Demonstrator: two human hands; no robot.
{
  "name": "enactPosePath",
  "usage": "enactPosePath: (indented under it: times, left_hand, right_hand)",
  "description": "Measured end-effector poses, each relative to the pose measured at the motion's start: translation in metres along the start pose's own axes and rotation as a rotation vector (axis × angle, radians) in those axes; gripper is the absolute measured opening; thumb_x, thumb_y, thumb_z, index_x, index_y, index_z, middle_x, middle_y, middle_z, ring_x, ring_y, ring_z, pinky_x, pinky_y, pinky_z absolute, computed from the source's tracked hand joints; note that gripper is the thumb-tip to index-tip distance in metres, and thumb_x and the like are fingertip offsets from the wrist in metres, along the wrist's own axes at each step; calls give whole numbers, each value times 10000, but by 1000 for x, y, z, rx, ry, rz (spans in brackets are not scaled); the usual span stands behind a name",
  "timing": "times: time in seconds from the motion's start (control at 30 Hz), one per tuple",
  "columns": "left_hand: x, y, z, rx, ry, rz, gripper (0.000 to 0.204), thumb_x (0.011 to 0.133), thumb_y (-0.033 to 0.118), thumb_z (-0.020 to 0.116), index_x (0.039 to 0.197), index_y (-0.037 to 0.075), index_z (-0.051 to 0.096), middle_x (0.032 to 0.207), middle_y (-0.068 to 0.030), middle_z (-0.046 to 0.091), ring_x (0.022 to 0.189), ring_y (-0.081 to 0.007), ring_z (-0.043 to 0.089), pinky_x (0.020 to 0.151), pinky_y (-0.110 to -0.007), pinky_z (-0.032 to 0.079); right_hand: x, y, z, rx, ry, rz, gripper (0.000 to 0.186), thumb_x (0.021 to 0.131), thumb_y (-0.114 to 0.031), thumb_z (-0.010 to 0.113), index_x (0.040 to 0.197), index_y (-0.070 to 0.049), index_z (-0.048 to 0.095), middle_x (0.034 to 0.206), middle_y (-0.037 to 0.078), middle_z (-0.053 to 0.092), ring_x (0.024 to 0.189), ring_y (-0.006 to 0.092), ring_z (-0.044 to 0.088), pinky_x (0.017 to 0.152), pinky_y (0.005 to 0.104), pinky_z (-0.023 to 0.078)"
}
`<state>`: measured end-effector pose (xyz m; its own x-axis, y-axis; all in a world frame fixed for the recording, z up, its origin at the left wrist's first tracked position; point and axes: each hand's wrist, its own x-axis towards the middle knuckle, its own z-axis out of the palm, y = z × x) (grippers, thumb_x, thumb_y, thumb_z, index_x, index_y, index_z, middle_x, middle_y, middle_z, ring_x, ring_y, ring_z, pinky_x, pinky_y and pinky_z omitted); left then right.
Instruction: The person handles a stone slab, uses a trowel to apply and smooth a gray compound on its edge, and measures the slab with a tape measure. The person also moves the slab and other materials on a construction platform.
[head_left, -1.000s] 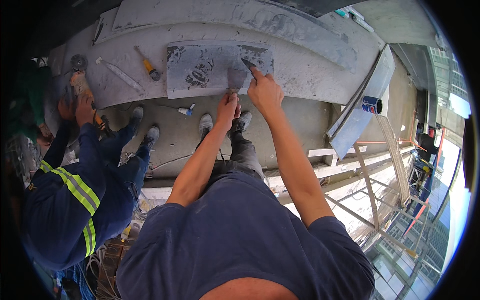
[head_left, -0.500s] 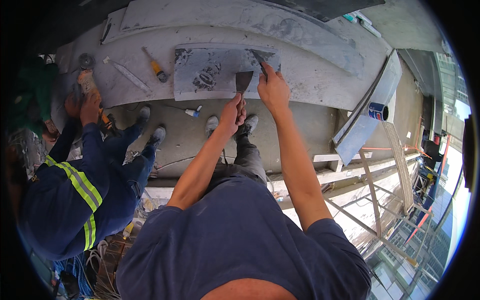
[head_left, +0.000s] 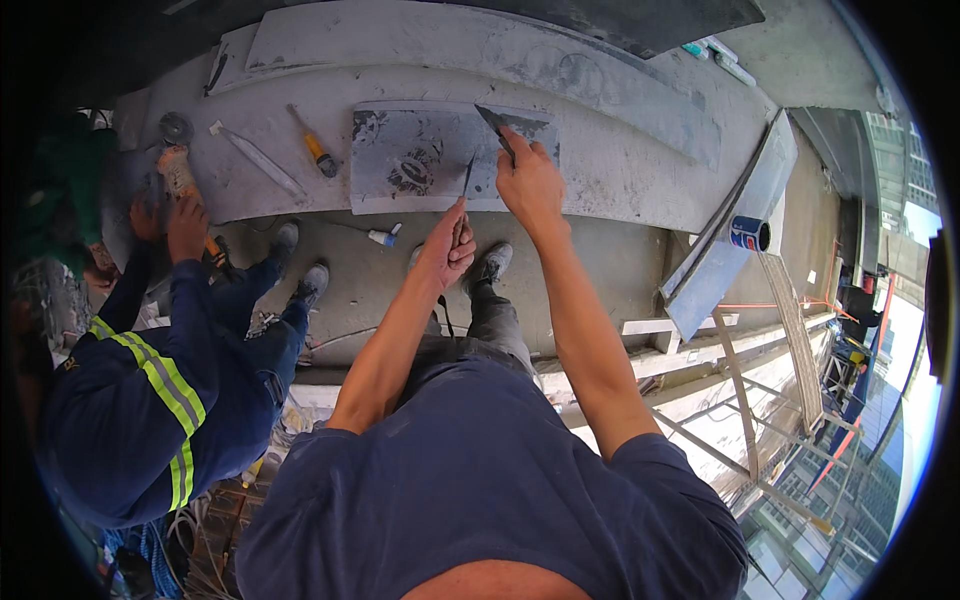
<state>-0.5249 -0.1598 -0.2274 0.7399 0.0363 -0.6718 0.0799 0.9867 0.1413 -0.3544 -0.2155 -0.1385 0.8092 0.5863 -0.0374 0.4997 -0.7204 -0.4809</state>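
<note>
Left grip [head_left: 449, 248] clasps a scraper [head_left: 469, 177], now turned edge-on; right grip [head_left: 530, 187] clasps a dark-bladed tool [head_left: 493, 122].

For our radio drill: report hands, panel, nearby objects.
Left hand gripping scraper; right hand, dark-bladed tool. Panel flat, dark-smeared. Yellow-handled tool left of panel.

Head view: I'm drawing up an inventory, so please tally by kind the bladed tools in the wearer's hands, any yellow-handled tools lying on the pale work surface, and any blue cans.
Bladed tools: 2, one in the left hand, one in the right hand
Yellow-handled tool: 1
Blue can: 1
Total: 4
</note>
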Motion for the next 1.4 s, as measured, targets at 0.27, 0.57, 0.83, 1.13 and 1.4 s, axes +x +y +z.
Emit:
enactPosePath:
  times: [0.27, 0.57, 0.83, 1.13, 1.4]
  left_hand:
    - [-42, 20, -23, 317, 99, 178, 446, 1131, 474, 484, 1165, 63, 656, 824, -17, 563, 575, -116, 495, 520, -298, 384]
    - [22, -36, -38, 234, 47, 302, 255, 1125, 285, 489, 1248, 79, 576, 859, -12, 559, 619, -104, 518, 518, -285, 387]
    - [42, -56, -42, 246, 103, 406, 194, 1133, 251, 495, 1237, 97, 549, 869, 14, 552, 608, -74, 495, 471, -269, 350]
    - [59, -60, -53, 282, 134, 501, 164, 1129, 232, 498, 1254, 125, 501, 988, -7, 559, 670, -87, 531, 489, -269, 405]
    - [-1, -32, -17, 431, 274, 309, 475, 1086, 452, 550, 1387, 187, 295, 981, -42, 572, 618, -121, 546, 465, -273, 403]
  right_hand:
    - [-62, 21, 4, 483, -93, 136, 403, 1009, -196, 628, 1397, -90, 636, 1106, 214, 725, 964, 442, 704, 834, 507, 550]
    - [-111, 1, -1, -48, -188, -86, 428, 978, -281, 631, 1395, -188, 664, 1115, 192, 664, 898, 441, 719, 778, 565, 575]
    - [-61, -36, 20, -270, -340, -34, 451, 943, -257, 614, 1373, -134, 671, 1103, 251, 695, 946, 518, 716, 802, 593, 579]
    - [-62, -51, 31, -248, -349, -49, 396, 935, -236, 609, 1306, -129, 697, 1122, 264, 696, 961, 509, 722, 819, 595, 582]
    - [-73, -11, 43, 236, -74, 43, 401, 1042, -310, 541, 1398, -179, 669, 1148, 234, 677, 1007, 452, 701, 878, 548, 557]
